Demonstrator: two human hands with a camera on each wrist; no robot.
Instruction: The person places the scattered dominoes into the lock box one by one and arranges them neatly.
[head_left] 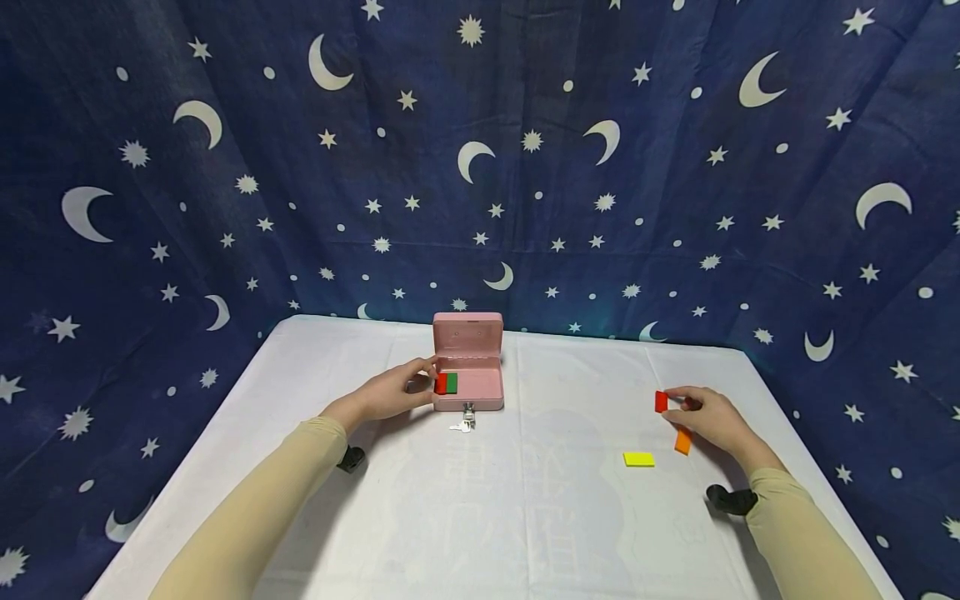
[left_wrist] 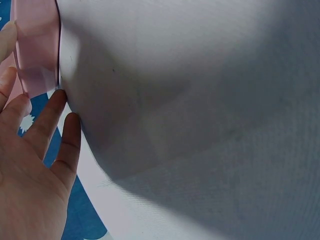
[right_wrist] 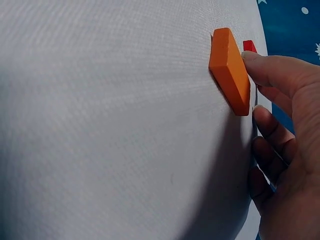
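At the left wall of an open pink metal box [head_left: 480, 385], my left hand [head_left: 393, 389] rests with fingers spread against its side; the left wrist view shows the fingers nearly straight at the box. Inside, a red block [head_left: 441, 383] and a green block [head_left: 452, 383] lie side by side at the left end. On the right of the table, my right hand [head_left: 708, 417] pinches another red block [head_left: 661, 402] between thumb and index finger. An orange block [right_wrist: 230, 72] lies just below that thumb. The right hand's other fingers are curled in beside the palm.
A yellow block [head_left: 639, 459] lies on the white-covered table [head_left: 450, 533], left of the right wrist. Keys [head_left: 463, 427] hang from the lock at the box's front. Behind the table hangs a dark blue curtain [head_left: 420, 158] with moons and stars.
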